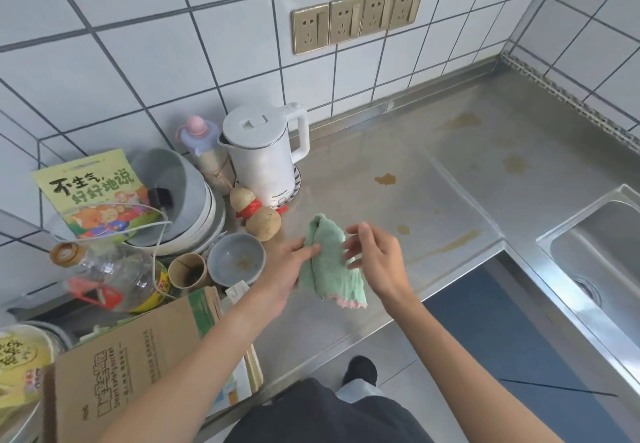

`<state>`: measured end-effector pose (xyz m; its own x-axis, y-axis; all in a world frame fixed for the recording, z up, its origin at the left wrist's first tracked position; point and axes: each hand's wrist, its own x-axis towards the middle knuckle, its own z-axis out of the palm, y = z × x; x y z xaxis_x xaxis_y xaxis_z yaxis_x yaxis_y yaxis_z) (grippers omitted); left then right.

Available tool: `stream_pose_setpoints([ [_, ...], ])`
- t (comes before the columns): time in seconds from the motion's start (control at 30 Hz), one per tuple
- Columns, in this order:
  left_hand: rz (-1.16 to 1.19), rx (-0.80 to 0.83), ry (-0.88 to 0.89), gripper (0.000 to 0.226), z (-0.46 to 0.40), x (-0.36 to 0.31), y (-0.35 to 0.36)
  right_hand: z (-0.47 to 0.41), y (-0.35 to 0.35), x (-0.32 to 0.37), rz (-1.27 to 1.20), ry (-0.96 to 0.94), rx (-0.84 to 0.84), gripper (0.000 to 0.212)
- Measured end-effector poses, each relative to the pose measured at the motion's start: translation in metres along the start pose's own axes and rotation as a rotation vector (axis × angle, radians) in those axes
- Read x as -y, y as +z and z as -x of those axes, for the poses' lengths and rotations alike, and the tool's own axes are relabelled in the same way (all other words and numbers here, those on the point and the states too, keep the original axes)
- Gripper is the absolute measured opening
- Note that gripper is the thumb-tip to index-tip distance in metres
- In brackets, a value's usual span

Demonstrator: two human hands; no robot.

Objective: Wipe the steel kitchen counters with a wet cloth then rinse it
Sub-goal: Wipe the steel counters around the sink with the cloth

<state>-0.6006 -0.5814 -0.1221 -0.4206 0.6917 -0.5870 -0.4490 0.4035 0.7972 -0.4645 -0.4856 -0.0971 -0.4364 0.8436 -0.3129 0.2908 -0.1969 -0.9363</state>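
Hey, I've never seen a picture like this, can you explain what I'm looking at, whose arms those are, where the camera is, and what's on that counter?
This is one picture from a wide-angle camera worn on a person's head, looking down, so the arms are the wearer's own. There is no robot.

The left hand and the right hand are both on a green cloth with a pink edge, held just above the steel counter. The left hand's fingers lie against it; how the right hand's fingers grip is hard to tell.

The counter carries yellowish stains. At the left stand a white kettle, stacked bowls, a small blue bowl, two potatoes, an oil bottle and a cardboard box. A sink is at the right.
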Motion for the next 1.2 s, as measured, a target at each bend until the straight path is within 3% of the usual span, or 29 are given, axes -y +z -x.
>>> stream_pose_setpoints([
  [0.03,0.018,0.006,-0.013,0.019,0.001,0.003,0.002,-0.001,-0.003,-0.008,0.068,-0.021,-0.051,0.034],
  [0.1,-0.042,-0.013,0.032,0.018,0.003,0.009,0.006,0.002,-0.005,-0.022,0.115,0.014,0.006,0.034],
  [0.2,-0.217,0.041,0.154,0.018,0.01,0.017,0.017,0.008,0.002,-0.04,-0.081,0.224,0.187,0.058],
  [0.27,-0.274,0.165,0.145,0.02,0.014,0.026,0.026,0.011,0.008,-0.054,-0.231,0.342,0.203,0.065],
  [0.37,-0.26,0.261,0.046,0.026,0.016,0.043,0.028,0.013,0.007,-0.069,-0.431,0.554,0.087,0.055],
  [0.5,-0.418,0.127,0.095,0.021,-0.003,0.066,0.013,0.019,-0.022,-0.088,-0.529,0.616,-0.089,0.049],
  [0.6,-0.735,0.003,0.204,0.023,-0.024,0.087,-0.003,0.024,-0.048,-0.1,-0.298,0.475,-0.215,0.046],
  [0.73,-1.178,-0.031,0.31,0.047,-0.052,0.121,-0.02,0.024,-0.048,-0.135,0.348,0.075,-0.246,0.033],
  [0.83,-1.369,-0.035,0.423,0.056,-0.063,0.148,-0.022,0.029,-0.014,-0.184,0.879,-0.071,0.02,0.072],
  [0.9,-1.396,-0.067,0.481,0.058,-0.065,0.164,-0.022,0.041,0.007,-0.212,1.141,-0.205,0.156,0.076],
  [1.03,-1.405,-0.106,0.58,0.061,-0.07,0.184,-0.03,0.044,-0.01,-0.232,1.238,-0.398,0.251,0.066],
  [1.2,-1.435,-0.142,0.663,0.06,-0.077,0.197,-0.034,0.013,-0.036,-0.227,1.285,-0.133,-0.08,0.066],
])
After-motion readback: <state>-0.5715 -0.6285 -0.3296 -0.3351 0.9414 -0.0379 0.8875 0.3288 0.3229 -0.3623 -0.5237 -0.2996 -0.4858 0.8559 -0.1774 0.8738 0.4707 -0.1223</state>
